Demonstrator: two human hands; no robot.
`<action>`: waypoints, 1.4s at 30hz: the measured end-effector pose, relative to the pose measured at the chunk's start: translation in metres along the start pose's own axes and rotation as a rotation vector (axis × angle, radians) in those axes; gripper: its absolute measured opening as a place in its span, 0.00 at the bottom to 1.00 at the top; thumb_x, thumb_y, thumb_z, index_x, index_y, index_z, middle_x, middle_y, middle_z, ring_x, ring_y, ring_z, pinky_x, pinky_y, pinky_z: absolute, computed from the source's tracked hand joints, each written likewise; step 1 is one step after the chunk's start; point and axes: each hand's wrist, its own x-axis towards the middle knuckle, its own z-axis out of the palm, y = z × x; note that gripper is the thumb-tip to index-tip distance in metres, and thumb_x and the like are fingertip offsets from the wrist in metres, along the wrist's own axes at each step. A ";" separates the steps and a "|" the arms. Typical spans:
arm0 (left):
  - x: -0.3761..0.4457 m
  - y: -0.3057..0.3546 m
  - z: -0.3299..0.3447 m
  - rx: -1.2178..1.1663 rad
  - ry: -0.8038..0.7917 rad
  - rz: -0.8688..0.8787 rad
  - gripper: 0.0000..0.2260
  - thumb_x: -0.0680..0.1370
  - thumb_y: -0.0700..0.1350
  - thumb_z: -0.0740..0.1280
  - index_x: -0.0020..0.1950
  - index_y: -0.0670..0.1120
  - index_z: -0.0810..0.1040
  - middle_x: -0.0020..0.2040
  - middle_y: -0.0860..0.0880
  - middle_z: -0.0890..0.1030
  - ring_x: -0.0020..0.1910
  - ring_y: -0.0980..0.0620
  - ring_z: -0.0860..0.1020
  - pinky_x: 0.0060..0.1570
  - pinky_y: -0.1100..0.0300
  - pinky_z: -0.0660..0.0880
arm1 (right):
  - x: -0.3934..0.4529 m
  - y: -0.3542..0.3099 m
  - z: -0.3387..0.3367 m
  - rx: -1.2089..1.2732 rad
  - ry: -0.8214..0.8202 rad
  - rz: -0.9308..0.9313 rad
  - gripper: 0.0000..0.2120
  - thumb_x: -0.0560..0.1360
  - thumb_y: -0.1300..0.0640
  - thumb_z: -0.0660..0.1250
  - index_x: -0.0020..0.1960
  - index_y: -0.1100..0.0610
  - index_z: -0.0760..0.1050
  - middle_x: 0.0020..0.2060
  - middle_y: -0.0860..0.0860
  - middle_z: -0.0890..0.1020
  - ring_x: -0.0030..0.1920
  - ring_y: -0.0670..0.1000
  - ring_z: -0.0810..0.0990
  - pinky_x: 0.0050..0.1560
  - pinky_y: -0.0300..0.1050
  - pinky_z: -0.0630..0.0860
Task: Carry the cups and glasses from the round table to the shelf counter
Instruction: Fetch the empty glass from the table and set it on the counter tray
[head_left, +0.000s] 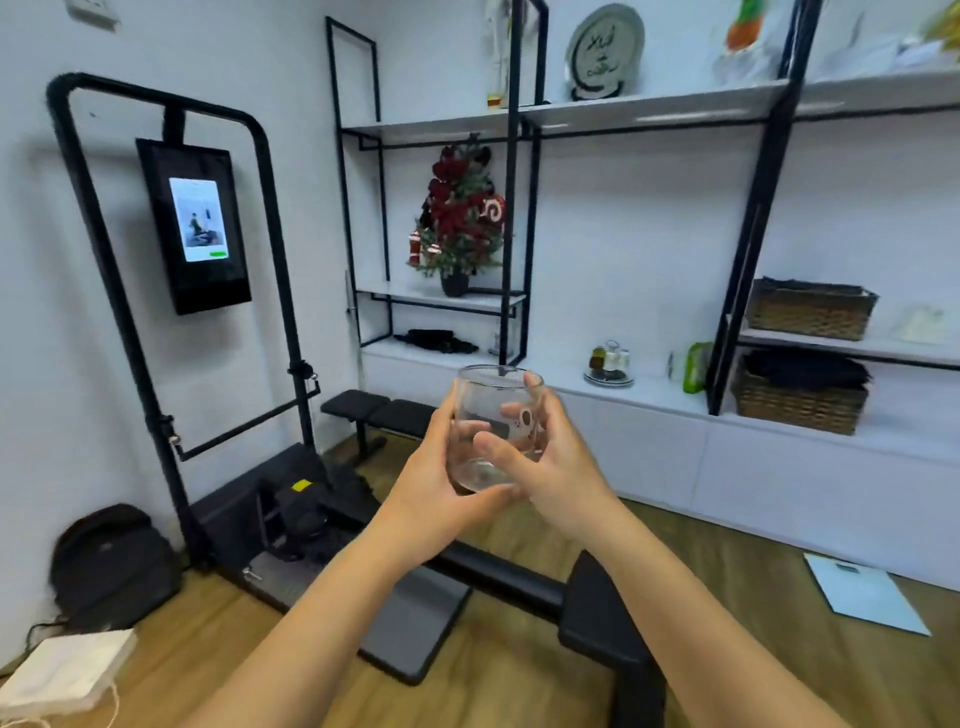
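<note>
White walls and a wood floor (727, 561) enclose the room. A black-framed shelf unit (519, 208) stands along the far wall above a long white shelf counter (649, 395).

Held item:
- A clear glass (491, 431) is held upright in mid-air, in front of the counter and not touching it.
- The left hand (431, 478) cups the glass from the left side and from below; its fingers curl under the base.
- The right hand (550, 457) grips the glass from the right side; its thumb lies across the near face, and one fingertip reaches the rim.
- Both hands are wrapped round the glass.

Items on the counter and shelves:
- A condiment set (609, 364) on a plate stands on the counter behind the glass.
- A green packet (696, 366) stands just right of the set, beside a black upright.
- Two wicker baskets sit at the right: the lower basket (800, 400) on the counter, the upper basket (810, 309) on the shelf above it.
- A small decorated tree (460, 218) in a dark pot stands on a middle shelf.
- A round plaque (605, 49) stands on the top shelf.

Left side of the room:
- A black exercise frame (156, 260) carries a lit screen (195, 223).
- A padded bench (379, 410) stands near the frame.
- A black backpack (114, 561) lies on the floor against the wall.
</note>
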 end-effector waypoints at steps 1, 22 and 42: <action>0.014 -0.002 0.018 -0.011 0.004 0.009 0.50 0.67 0.65 0.81 0.78 0.78 0.50 0.61 0.65 0.79 0.66 0.62 0.78 0.59 0.69 0.76 | 0.004 0.007 -0.021 -0.010 0.005 0.000 0.44 0.70 0.36 0.74 0.79 0.38 0.53 0.64 0.38 0.74 0.61 0.46 0.78 0.52 0.43 0.80; 0.298 -0.045 0.400 -0.178 -0.091 0.081 0.43 0.68 0.45 0.84 0.73 0.66 0.61 0.67 0.51 0.78 0.62 0.57 0.82 0.63 0.55 0.79 | 0.109 0.160 -0.421 -0.099 0.259 0.004 0.40 0.71 0.38 0.74 0.78 0.39 0.59 0.62 0.40 0.76 0.55 0.41 0.81 0.50 0.33 0.77; 0.620 -0.169 0.592 -0.139 -0.025 0.105 0.40 0.66 0.54 0.81 0.71 0.71 0.62 0.67 0.57 0.77 0.63 0.53 0.82 0.60 0.47 0.83 | 0.362 0.331 -0.673 -0.137 0.191 -0.010 0.43 0.75 0.42 0.71 0.81 0.42 0.50 0.67 0.44 0.73 0.63 0.47 0.77 0.56 0.36 0.76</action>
